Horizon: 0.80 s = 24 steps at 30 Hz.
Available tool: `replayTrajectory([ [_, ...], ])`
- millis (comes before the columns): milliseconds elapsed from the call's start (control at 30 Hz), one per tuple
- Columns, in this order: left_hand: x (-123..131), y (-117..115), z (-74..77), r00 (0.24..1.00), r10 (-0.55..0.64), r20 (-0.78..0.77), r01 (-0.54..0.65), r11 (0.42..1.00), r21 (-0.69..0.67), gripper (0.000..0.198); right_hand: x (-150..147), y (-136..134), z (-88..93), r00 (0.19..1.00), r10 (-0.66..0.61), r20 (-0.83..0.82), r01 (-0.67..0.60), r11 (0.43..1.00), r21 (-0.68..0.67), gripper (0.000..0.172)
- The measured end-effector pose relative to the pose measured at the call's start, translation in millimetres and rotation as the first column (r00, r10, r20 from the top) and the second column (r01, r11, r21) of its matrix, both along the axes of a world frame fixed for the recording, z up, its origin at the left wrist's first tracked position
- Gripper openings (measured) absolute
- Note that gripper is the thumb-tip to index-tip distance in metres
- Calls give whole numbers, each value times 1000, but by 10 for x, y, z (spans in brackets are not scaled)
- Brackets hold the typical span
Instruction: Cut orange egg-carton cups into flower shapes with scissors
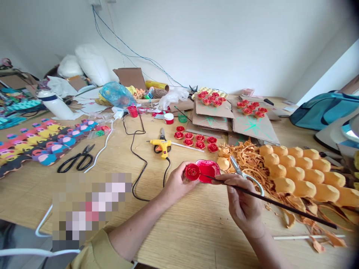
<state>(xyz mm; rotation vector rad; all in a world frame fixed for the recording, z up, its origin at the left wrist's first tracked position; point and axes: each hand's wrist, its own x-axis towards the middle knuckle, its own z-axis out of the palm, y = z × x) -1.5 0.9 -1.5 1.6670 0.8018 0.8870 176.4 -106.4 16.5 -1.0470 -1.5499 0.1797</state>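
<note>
My left hand (176, 182) pinches a small red paper rose (192, 171) just above the wooden table. My right hand (240, 200) grips a long thin black brush (269, 201) whose tip reaches toward the rose. Right behind the rose lies a red-stained petal-shaped dish (209, 170). Scissors with a pale handle (244, 173) lie beside my right hand. Several finished red roses (196, 140) sit in rows farther back.
A yellow glue gun (161, 145) with a black cord lies at centre. An orange egg tray (303, 172) and orange scraps fill the right. Black scissors (77, 158) and coloured painted cut-outs (42, 144) lie left. Cardboard pieces (254, 125) with more roses stand behind.
</note>
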Motion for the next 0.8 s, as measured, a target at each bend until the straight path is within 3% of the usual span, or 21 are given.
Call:
replayTrajectory([
  [333,-6,6,21,1000,13,14,-13,1000,-25,41,-12,-8,-12,998,58,14,-58,998,-13,19],
  [567,2,-25,84,1000,-8,22,9,999,-54,40,11,23,17,996,-72,49,70,997,35,15],
  [800,1,-4,63,999,5,43,-3,999,-51,42,-1,-23,10,999,38,5,-38,999,-16,19],
])
